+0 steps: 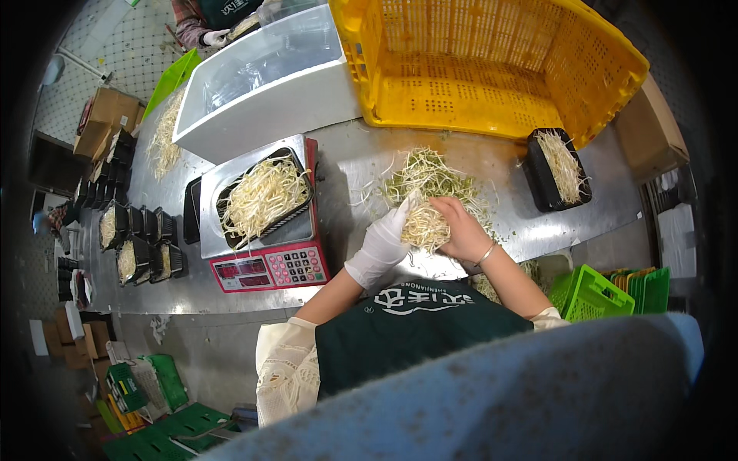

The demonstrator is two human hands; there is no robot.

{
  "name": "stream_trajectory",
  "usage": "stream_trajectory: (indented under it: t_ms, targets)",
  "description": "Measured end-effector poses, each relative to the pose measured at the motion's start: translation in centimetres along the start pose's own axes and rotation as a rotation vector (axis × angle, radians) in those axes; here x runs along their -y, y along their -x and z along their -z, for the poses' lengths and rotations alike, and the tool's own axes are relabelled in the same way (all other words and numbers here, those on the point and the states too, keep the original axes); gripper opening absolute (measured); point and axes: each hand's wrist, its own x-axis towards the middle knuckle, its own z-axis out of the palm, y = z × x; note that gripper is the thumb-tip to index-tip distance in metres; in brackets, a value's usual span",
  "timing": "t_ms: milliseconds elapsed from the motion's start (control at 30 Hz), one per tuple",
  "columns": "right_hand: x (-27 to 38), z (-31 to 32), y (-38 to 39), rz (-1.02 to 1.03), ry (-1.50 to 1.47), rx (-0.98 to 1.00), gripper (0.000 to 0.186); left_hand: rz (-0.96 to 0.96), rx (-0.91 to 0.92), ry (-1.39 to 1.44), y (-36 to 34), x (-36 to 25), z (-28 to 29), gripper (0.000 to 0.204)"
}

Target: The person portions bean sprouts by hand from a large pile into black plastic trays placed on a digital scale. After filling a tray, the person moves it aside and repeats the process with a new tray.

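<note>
My left hand (387, 240), in a white glove, and my bare right hand (463, 232), with a bracelet at the wrist, cup a bunch of bean sprouts (425, 228) between them near the table's front edge. Just beyond lies a loose heap of bean sprouts (430, 175) mixed with green hulls. To the left, a red scale (269, 265) with a metal pan bears a black tray heaped with bean sprouts (265, 196). Over on the right stands another black tray (544, 184), also filled with sprouts. The palm sides of both hands are partly hidden.
A yellow crate (461, 96) and a white foam box (269, 100) holding clear plastic line the far side of the metal table (354, 230). Several black trays (138, 230) stand at the left. Green crates (592, 292) sit low at the right. Another person's gloved hand (217, 37) shows at the far left.
</note>
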Motion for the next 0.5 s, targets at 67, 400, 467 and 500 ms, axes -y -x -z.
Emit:
stream_trajectory:
  t_ms: [67, 400, 467, 500]
  targets:
    - [0.0, 0.0, -0.2, -0.002, 0.042, 0.060, 0.059, 0.138, 0.216, -0.187, -0.1, 1.0, 0.2, 0.055]
    - [-2.0, 3.6, 0.2, -0.395, -0.476, 0.009, 0.051, -0.123, 0.360, -0.580, 3.3, 0.1, 3.6, 0.073]
    - [-3.2, 0.9, -0.7, -0.284, -0.210, 0.173, 0.057, -0.146, 0.373, -0.490, 3.3, 0.2, 2.3, 0.067]
    - [-3.7, 0.0, -0.9, -0.224, -0.079, 0.254, 0.060, -0.094, 0.427, -0.466, 3.8, 1.1, 1.9, 0.065]
